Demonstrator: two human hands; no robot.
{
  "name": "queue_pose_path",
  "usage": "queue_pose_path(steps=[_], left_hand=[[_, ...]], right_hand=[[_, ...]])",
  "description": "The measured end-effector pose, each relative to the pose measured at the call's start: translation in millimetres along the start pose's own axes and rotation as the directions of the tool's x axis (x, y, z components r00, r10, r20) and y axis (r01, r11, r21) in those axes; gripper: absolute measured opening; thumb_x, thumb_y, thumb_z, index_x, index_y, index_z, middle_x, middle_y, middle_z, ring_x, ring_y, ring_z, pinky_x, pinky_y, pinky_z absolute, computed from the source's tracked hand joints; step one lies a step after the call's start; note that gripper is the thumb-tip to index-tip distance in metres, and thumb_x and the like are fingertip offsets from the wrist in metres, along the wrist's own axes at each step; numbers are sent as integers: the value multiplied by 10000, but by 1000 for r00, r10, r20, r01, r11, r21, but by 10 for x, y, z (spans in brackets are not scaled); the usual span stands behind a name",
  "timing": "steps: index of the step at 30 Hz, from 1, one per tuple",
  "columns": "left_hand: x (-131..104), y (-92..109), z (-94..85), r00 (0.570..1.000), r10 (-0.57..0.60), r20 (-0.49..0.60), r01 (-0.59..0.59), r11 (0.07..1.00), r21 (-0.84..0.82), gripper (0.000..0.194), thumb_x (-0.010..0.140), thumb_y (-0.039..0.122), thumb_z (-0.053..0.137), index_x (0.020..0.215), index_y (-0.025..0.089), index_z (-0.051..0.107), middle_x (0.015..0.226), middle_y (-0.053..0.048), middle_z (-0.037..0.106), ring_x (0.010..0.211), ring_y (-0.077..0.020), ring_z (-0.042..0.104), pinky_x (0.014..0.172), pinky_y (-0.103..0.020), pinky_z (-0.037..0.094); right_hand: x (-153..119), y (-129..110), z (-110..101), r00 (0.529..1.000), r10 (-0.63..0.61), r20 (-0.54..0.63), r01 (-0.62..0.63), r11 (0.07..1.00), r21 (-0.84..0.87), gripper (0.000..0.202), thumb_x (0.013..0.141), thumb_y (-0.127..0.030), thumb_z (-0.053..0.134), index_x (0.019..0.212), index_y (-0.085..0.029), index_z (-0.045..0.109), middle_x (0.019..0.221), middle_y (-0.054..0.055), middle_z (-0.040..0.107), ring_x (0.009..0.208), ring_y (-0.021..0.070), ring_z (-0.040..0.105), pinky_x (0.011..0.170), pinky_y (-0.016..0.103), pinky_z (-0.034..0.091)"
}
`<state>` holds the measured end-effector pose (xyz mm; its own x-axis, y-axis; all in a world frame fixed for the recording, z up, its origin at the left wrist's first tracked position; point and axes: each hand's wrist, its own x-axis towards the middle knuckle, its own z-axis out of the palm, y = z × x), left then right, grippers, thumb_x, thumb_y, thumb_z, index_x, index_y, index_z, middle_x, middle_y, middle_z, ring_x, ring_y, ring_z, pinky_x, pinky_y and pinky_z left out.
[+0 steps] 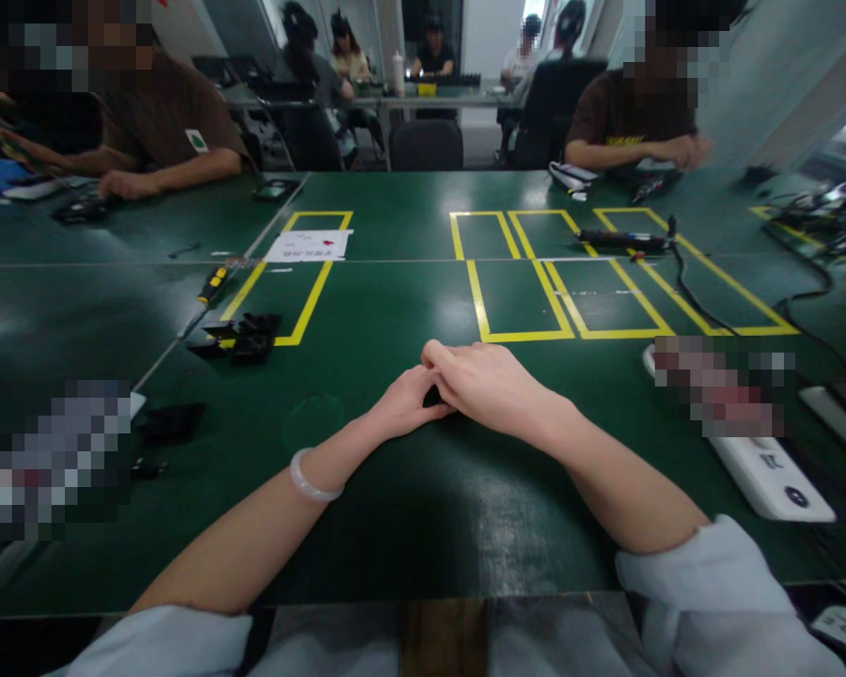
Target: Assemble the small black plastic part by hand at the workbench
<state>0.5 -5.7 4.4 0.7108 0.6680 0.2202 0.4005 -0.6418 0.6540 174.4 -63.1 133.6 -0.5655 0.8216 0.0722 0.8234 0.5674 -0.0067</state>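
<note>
My left hand and my right hand meet above the dark green table, near its middle. The right one lies over the fingers of the left, and both are curled closed. Between them a small dark gap shows by the left thumb. Most of the left fingers are covered, so whether anything is held inside cannot be made out. A pale bracelet circles my left wrist. Nearest to the hands, on the tabletop, are yellow tape outlines.
Black plastic parts, a yellow-and-black handled tool and a paper sheet lie leftward. A black corded tool rests at the right, beyond a white device. Co-workers' hands are busy across the table.
</note>
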Motion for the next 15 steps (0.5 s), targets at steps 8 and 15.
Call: queue_pose_path(steps=[8,15], left_hand=[[-2,11,-15,999,-36,38,36,999,-6,348,902,510,657,1027,186,673,1150,-124,706,1118,-350,646,969,-494,530],[14,13,-20,1000,18,13,-18,1000,-21,437,906,468,667,1238,189,615,1273,-125,660,1196,-342,612,1035,-504,496]], right_hand=[[17,-7,9,1000,8,14,-8,999,-46,273,1068,-294,340,984,-180,573,783,75,738,728,206,696,602,318,244],[-17,-20,-47,999,37,22,-38,998,46,213,1011,-200,380,1170,-163,517,883,61,747,757,185,682,586,297,262]])
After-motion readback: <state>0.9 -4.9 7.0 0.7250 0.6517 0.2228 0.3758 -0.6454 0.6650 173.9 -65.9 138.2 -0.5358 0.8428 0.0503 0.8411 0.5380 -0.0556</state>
